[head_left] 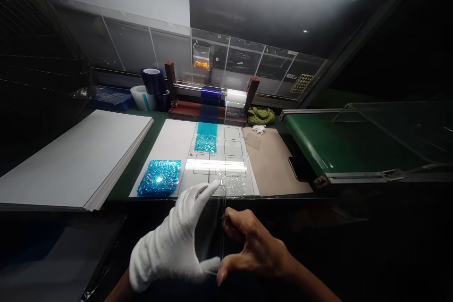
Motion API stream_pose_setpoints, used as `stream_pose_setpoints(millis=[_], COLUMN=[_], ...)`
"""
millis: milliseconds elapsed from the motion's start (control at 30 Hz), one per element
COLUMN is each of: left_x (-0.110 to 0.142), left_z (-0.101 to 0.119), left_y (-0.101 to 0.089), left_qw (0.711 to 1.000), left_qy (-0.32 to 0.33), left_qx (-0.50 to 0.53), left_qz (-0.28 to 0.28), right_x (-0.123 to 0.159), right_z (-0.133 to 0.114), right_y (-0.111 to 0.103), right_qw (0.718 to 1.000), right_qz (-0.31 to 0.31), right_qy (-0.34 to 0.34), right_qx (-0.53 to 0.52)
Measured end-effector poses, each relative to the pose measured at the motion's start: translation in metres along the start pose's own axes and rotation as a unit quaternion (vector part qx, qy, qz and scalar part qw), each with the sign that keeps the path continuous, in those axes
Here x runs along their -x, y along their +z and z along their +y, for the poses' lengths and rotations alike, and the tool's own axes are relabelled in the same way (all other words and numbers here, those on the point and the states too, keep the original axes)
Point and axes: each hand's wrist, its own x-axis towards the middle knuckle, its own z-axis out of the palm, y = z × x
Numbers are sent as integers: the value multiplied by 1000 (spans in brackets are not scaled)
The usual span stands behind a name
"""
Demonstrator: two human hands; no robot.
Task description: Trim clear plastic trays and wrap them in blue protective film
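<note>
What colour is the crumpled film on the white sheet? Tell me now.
Shiny turquoise blue; the crumpled film shows best in the head view.

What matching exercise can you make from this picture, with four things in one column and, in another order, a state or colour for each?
Things:
1. left hand
2. right hand
3. clear plastic sheet
4. crumpled film

States:
A. held between both hands
B. bare
C. shiny blue
D. in a white glove

Pairs: 1-D, 2-B, 3-A, 4-C
</note>
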Motion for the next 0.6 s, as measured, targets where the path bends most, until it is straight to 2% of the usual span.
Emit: stream_pose_setpoints(millis=[233, 300, 367, 433, 500, 567, 600], left_x=[0, -2, -3, -3, 0, 7, 12], left_z=[-4, -6, -10, -17, -28, -42, -48], left_y=[3, 7, 12, 17, 23, 29, 33], left_qw=[1000, 998, 991, 981, 975, 973, 962], left_qy=[-7, -19, -45, -83, -129, -190, -226], left_qx=[-29, -58, -102, -135, -118, -7, 103], left_qz=[-10, 22, 72, 114, 135, 127, 111], right_x=[0, 2, 2, -1, -9, -19, -23], right_z=[9, 14, 25, 48, 84, 129, 151], right_y=[7, 8, 5, -7, -25, -47, -59], right_qw=[1000, 999, 993, 980, 967, 936, 908], right_qz=[-10, 35, 119, 197, 226, 201, 161], right_qy=[-4, -15, -22, -3, 64, 172, 235], right_qx=[-13, -12, 5, 36, 102, 231, 306])
